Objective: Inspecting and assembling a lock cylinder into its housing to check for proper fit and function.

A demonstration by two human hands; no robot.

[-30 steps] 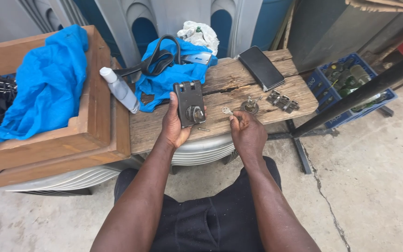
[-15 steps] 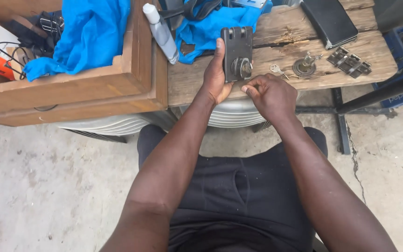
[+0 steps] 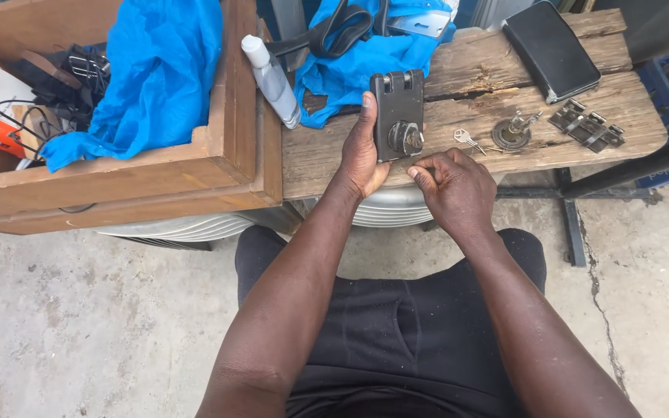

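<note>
Head view, looking down over a weathered wooden bench (image 3: 621, 108). The left hand (image 3: 361, 151) is closed around the left edge of a dark rectangular lock body (image 3: 398, 116), thumb lying up along its side, holding it upright over the front part of the bench. A round metal cylinder (image 3: 406, 138) sits in the lower half of the lock's face. The right hand (image 3: 454, 186) is curled just below and right of the lock, thumb and forefinger pinched together near the cylinder; whether they grip anything small cannot be told from this angle.

On the bench to the right: a small silver key (image 3: 466, 139), then a round metal lock part (image 3: 514, 131), then a flat hinged metal piece (image 3: 586, 125), each apart from the next. A black case (image 3: 551, 48) lies behind them. Blue cloth (image 3: 358, 66) lies behind the lock, with a white spray bottle (image 3: 271, 81) leaning against the wooden box (image 3: 234, 155) at left.
</note>
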